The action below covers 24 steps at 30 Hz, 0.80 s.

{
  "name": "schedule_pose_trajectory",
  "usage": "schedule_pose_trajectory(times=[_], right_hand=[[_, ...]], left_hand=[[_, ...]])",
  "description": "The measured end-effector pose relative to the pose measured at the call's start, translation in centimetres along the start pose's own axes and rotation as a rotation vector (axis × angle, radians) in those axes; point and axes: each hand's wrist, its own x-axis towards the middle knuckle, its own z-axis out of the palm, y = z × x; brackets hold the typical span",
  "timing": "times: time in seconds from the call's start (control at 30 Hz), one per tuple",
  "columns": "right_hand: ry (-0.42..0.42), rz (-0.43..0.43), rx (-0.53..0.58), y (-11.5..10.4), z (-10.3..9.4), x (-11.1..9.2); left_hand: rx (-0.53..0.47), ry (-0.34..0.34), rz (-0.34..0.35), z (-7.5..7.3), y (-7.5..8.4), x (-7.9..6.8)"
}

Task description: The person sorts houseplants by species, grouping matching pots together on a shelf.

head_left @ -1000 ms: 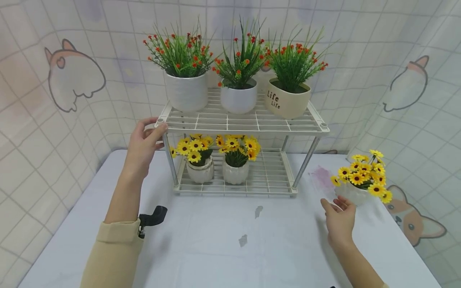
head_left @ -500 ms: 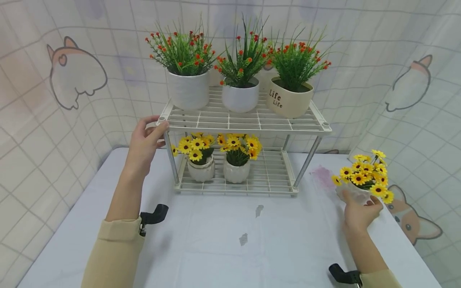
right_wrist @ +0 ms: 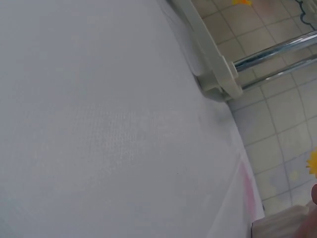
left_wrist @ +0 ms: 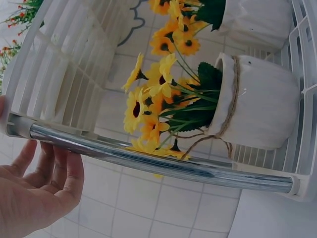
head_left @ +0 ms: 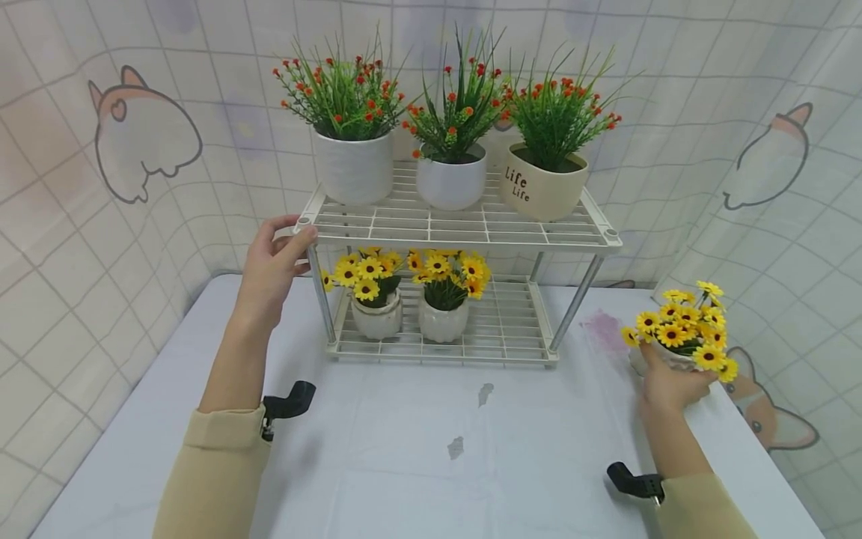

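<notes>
My left hand (head_left: 266, 273) grips the front left corner of a white two-tier wire rack (head_left: 431, 238), thumb on top. In the left wrist view its fingers (left_wrist: 74, 173) curl up against the metal post (left_wrist: 163, 161). At the far right, my right hand (head_left: 673, 389) holds a small white pot of yellow artificial sunflowers (head_left: 680, 329), thumb on the pot's left side; the hand hides much of the pot. Only a sliver of that pot (right_wrist: 280, 225) shows in the right wrist view. On the lower tier stand two similar sunflower pots (head_left: 377, 318) (head_left: 443, 320), towards the left.
Three pots of red-flowered grass stand on the top tier: a white one (head_left: 355, 168), a smaller white one (head_left: 451, 180) and a cream "Life" one (head_left: 544, 187). A white cloth (head_left: 377, 442) covers the table. A patterned curtain (head_left: 229, 180) hangs behind.
My right hand has moved right and forward and taken hold of the sunflower pot, which stays near the same spot. The left hand keeps its grip on the rack's corner.
</notes>
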Motion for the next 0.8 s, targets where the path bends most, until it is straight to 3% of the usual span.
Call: schedule_pose_trajectory(times=[0.33, 0.53, 0.8], right_hand=[[0.078, -0.047, -0.017, 0.4, 0.6, 0.7], [0.076, -0.058, -0.006, 0.3, 0.7, 1.1], [0.056, -0.076, 0.108, 0.3, 0.9, 1.5]], left_hand=[[-0.006, 0.0, 0.002, 0.0, 0.0, 0.1], [-0.008, 0.002, 0.0, 0.0, 0.0, 0.0], [-0.006, 0.005, -0.002, -0.1, 0.1, 0.1]])
